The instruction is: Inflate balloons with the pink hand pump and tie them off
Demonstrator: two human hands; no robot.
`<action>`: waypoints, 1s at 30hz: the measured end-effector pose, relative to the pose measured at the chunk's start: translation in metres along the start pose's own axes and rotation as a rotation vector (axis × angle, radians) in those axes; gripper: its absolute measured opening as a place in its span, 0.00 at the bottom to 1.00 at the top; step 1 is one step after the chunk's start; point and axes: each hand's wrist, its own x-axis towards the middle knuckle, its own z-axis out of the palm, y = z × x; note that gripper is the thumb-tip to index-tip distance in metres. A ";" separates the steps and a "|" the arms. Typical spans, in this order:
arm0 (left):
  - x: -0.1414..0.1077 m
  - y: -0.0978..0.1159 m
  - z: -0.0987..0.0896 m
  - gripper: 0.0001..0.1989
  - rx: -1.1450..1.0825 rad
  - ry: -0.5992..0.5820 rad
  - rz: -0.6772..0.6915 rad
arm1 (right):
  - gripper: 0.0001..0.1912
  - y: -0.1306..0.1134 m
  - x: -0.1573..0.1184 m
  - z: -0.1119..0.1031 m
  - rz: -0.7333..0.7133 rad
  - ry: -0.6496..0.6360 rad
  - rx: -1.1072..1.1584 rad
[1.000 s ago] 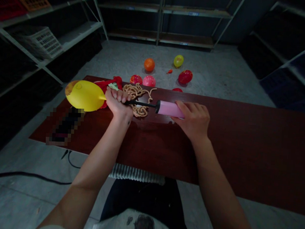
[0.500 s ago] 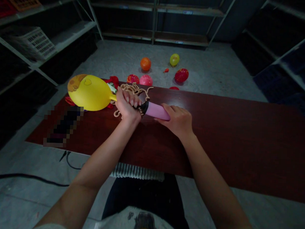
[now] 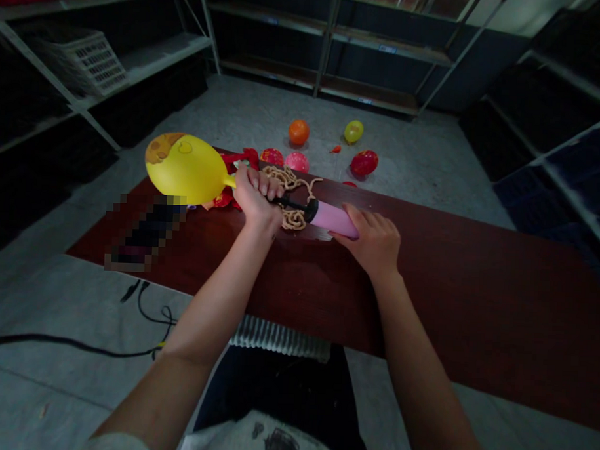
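One inflated yellow balloon [image 3: 191, 175], brown-printed at its left end, is jutting over the left part of the worktop [image 3: 475, 290]; the left hand [image 3: 256, 196] is gripping its neck and the black end of a pump [image 3: 332, 219]. Tan cords [image 3: 294, 221] are lying tangled on the worktop. The pump's pink barrel is slanting above it, the right hand [image 3: 375, 241] firmly gripping the right end
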 end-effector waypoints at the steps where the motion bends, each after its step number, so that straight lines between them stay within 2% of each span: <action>1: 0.002 0.002 0.000 0.27 -0.004 0.012 0.002 | 0.32 0.004 0.000 0.000 -0.004 0.008 -0.008; 8: 0.010 0.019 -0.002 0.27 -0.061 0.022 0.023 | 0.28 0.034 -0.003 -0.003 -0.002 0.131 -0.047; 12: 0.009 0.031 -0.001 0.27 -0.081 -0.012 0.042 | 0.27 0.045 -0.007 -0.004 0.032 0.145 -0.032; 16: 0.001 0.035 0.003 0.28 -0.061 -0.040 0.066 | 0.26 0.044 -0.010 -0.004 0.038 0.124 0.016; 24: -0.001 0.016 0.002 0.28 -0.015 -0.037 0.079 | 0.25 0.039 -0.013 -0.008 0.024 0.058 -0.008; 30: -0.007 -0.015 0.005 0.29 0.020 -0.064 0.019 | 0.27 0.020 -0.010 -0.010 0.011 0.039 0.016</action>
